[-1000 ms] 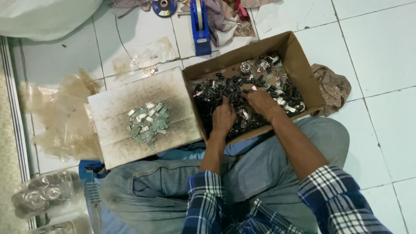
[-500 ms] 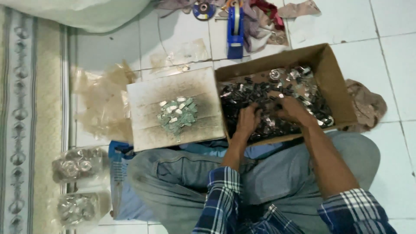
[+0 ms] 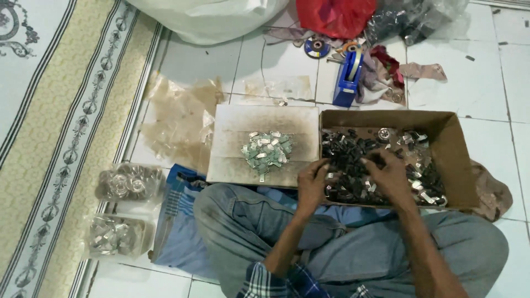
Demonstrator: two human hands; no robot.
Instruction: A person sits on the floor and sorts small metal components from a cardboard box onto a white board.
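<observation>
Both hands are down in the cardboard box (image 3: 450, 160), working in its heap of small dark and silvery metal parts (image 3: 353, 160). The left hand (image 3: 312, 185) sits at the box's near left edge with fingers curled narrow over a few pieces; whether it actually pinches one cannot be told. The right hand (image 3: 389, 176) lies just beside it, fingers bent down into the heap, its grip likewise hidden.

Touching the box on the left is a stained flat board (image 3: 232, 149) carrying a small pile of pale metal clips (image 3: 266, 150). Beyond it stands a blue tape dispenser (image 3: 348, 83). On the tiles to the far left lie 2 clear plastic bags of shiny parts (image 3: 130, 182).
</observation>
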